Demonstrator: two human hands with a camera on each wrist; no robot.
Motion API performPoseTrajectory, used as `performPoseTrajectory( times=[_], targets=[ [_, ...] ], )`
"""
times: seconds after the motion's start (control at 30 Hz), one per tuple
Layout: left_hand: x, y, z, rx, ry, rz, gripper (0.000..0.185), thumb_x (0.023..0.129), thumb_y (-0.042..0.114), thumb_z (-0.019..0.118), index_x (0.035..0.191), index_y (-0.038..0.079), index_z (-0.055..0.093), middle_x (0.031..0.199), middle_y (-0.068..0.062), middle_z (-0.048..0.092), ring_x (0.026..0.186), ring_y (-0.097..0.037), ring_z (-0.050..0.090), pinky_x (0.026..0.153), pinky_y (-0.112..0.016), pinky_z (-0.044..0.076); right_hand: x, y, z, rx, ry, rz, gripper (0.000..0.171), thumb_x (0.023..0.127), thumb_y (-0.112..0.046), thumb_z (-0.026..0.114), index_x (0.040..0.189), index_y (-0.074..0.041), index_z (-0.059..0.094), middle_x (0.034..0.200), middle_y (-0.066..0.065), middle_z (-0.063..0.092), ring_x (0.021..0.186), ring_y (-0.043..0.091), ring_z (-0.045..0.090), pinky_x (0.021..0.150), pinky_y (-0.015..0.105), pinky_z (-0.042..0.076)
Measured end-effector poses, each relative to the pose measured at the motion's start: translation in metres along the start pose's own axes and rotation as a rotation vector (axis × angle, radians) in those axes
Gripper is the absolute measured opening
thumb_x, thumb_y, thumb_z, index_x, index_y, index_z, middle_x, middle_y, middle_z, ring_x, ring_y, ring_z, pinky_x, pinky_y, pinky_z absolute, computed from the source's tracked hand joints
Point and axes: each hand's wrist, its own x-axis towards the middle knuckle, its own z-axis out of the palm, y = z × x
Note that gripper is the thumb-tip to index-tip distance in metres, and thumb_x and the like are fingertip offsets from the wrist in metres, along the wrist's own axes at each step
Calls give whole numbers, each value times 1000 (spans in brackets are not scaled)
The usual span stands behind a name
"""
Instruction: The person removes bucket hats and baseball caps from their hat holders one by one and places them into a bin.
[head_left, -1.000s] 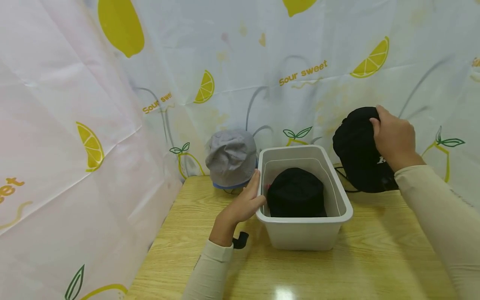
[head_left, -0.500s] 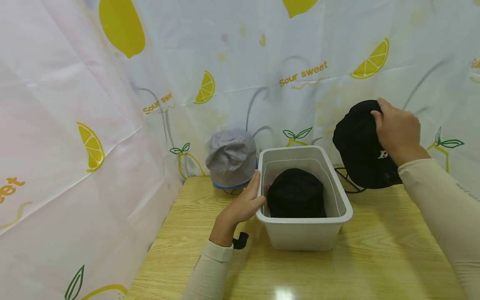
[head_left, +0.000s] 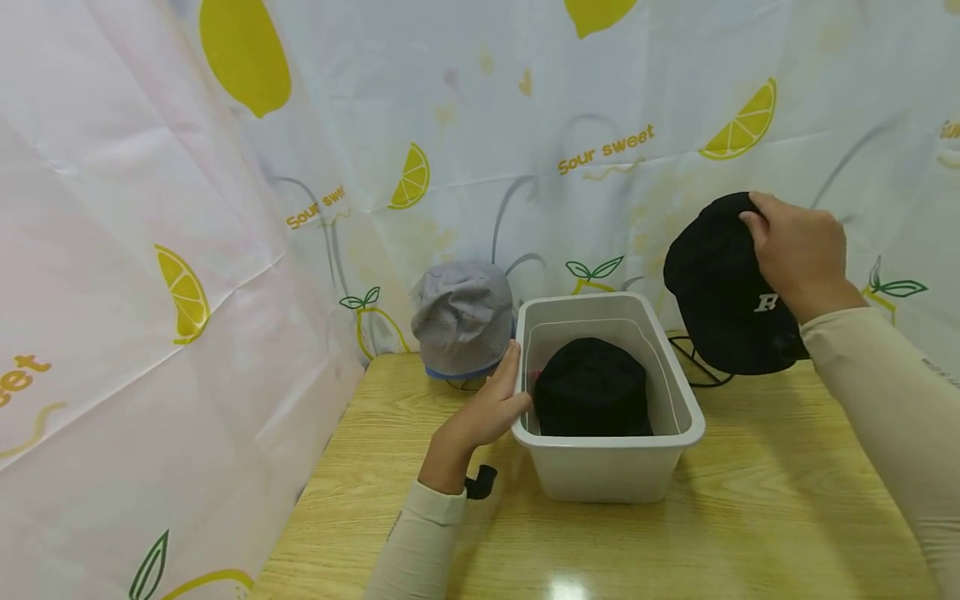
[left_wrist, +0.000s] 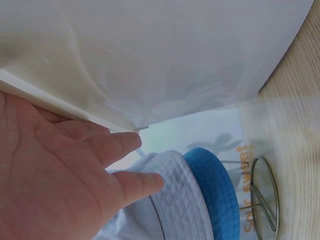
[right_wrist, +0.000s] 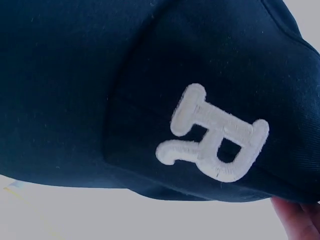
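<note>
My right hand [head_left: 795, 250] grips a black cap [head_left: 716, 292] by its crown and holds it in the air at the back right, above a thin wire stand [head_left: 697, 367]. The right wrist view is filled by the cap [right_wrist: 100, 90], its white letter R [right_wrist: 215, 135] showing, with a fingertip [right_wrist: 295, 220] at its lower edge. A white plastic bin [head_left: 690, 417] stands mid-table with a black hat [head_left: 592, 387] inside. My left hand [head_left: 487, 408] rests against the bin's left wall [left_wrist: 175, 60], fingers [left_wrist: 115, 145] straight, thumb at the rim.
A grey hat [head_left: 461, 317] with a blue underside [left_wrist: 210, 190] sits on another wire stand [left_wrist: 265, 195] behind the left hand. A lemon-print curtain [head_left: 225, 250] closes in the wooden table [head_left: 750, 517] at the back and left.
My right hand has raised the black cap and turned it, so the white letter now shows. The left hand and the bin have stayed put.
</note>
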Motion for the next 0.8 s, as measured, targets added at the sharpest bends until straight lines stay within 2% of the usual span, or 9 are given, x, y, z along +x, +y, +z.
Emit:
performPoseTrajectory(
  times=[0.13,0.4,0.6,0.8],
  targets=[
    [0,1,0,7,-3,-23,94,91,30,43,166,11,-11,173,4,-15,159,-12,-13,127,-58,-3,5,-3,-4,14,-4,10,39,107,-22,57,136,3,64,120,33,67,88,60,64,80,69,49],
    [0,1,0,7,-2,-23,93,91,29,43,166,11,-9,173,5,-15,161,-18,-12,127,-58,-2,13,-10,-14,30,-29,33,40,108,-23,57,137,3,64,123,33,66,94,62,61,85,71,48],
    [-1,1,0,6,-3,-31,94,91,31,42,166,12,-10,173,6,-16,160,-14,-12,127,-58,-2,18,-13,-20,35,-53,55,41,108,-25,55,139,1,63,125,32,65,98,62,61,89,71,47],
    [0,0,0,2,1,4,93,91,30,41,166,10,-11,173,4,-16,162,-26,-10,127,-59,1,24,-19,-25,52,-51,53,41,109,-25,54,140,0,63,128,31,65,104,60,61,93,71,45]
  ],
)
